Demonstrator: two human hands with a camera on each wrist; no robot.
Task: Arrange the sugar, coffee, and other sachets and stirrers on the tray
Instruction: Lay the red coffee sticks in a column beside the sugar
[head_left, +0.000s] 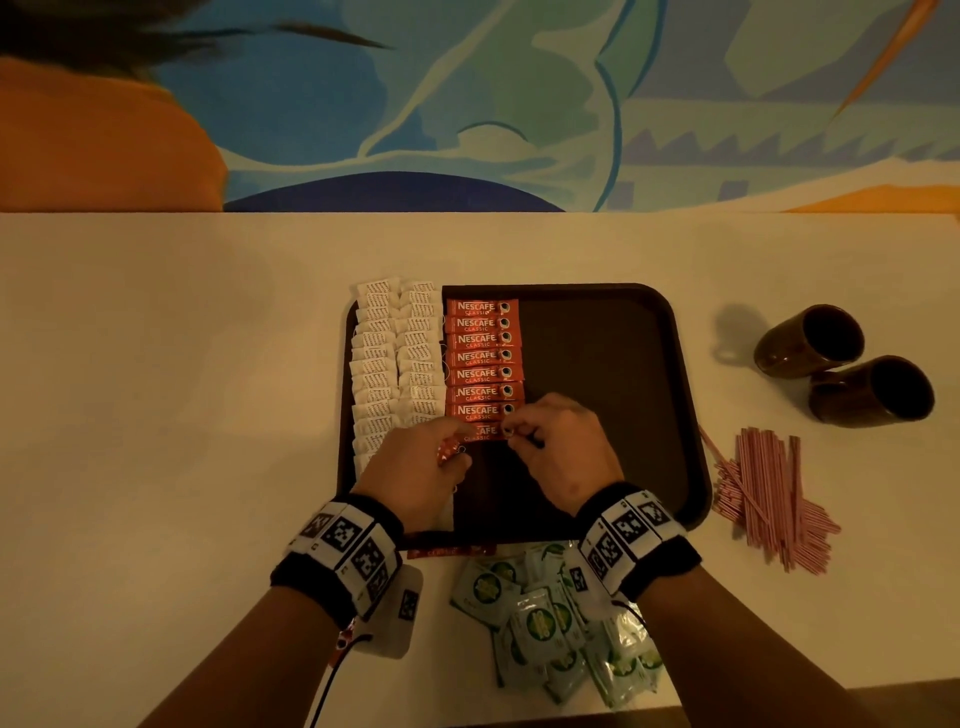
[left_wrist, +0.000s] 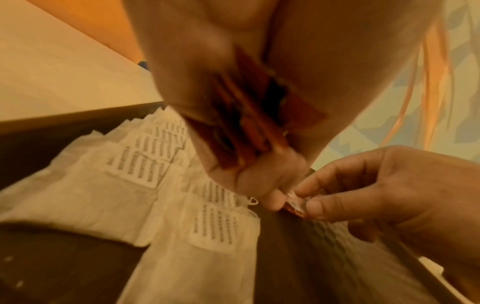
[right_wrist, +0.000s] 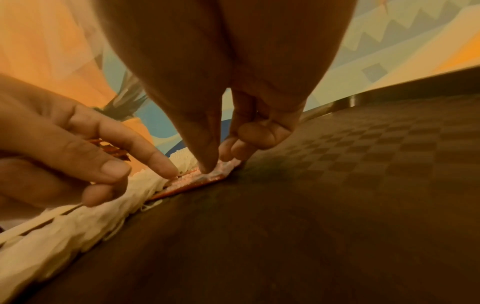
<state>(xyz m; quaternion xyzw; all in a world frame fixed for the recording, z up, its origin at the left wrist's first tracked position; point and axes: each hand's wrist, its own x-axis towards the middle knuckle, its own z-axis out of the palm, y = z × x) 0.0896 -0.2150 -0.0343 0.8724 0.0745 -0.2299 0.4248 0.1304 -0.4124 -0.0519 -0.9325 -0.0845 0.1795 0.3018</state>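
A dark brown tray (head_left: 613, 374) holds two columns of white sachets (head_left: 395, 353) at its left and one column of red coffee sachets (head_left: 483, 358) beside them. Both hands are at the near end of the red column. My right hand (head_left: 556, 441) pinches the right end of the lowest red sachet (head_left: 483, 432), which lies flat on the tray (right_wrist: 337, 185). My left hand (head_left: 421, 462) grips a bundle of red sachets (left_wrist: 249, 123) in its palm, and its forefinger touches the left part of that lowest sachet (right_wrist: 197, 179).
Green-and-white sachets (head_left: 550, 623) are heaped on the table just in front of the tray. Pink striped stirrers (head_left: 769, 493) lie in a pile to its right. Two dark mugs (head_left: 810, 340) (head_left: 872, 392) lie on their sides at the far right. One red sachet (head_left: 449, 551) lies by the tray's near edge.
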